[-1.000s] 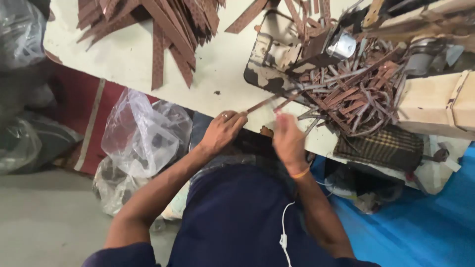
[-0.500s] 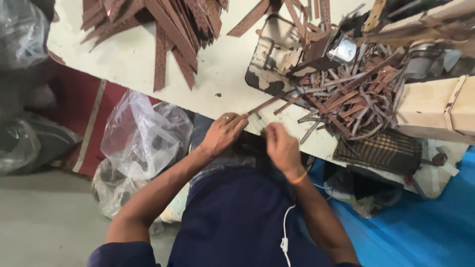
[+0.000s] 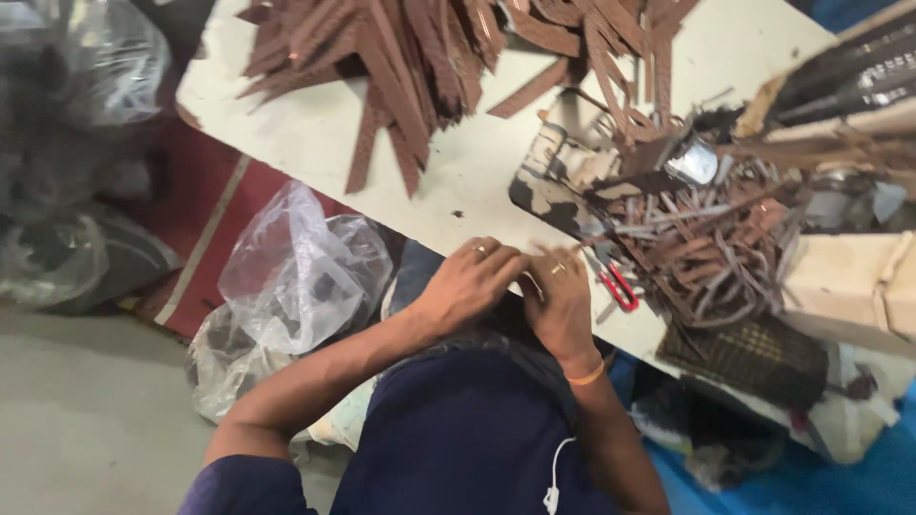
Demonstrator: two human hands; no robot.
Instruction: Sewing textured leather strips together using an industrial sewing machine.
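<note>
Both hands (image 3: 515,291) curled together, grip unclear (blurred), beside tangled brown leather strips (image 3: 711,262).

A pale, worn table (image 3: 315,124) stands over a grey concrete floor (image 3: 86,420). Clear plastic bags (image 3: 296,272) sit beside a red mat (image 3: 200,219); a blue tarpaulin (image 3: 840,486) covers the floor opposite.

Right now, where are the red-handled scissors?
Head view: the scissors lie on the table edge just right of the right hand, at the near side of the tangled strip pile.
</note>
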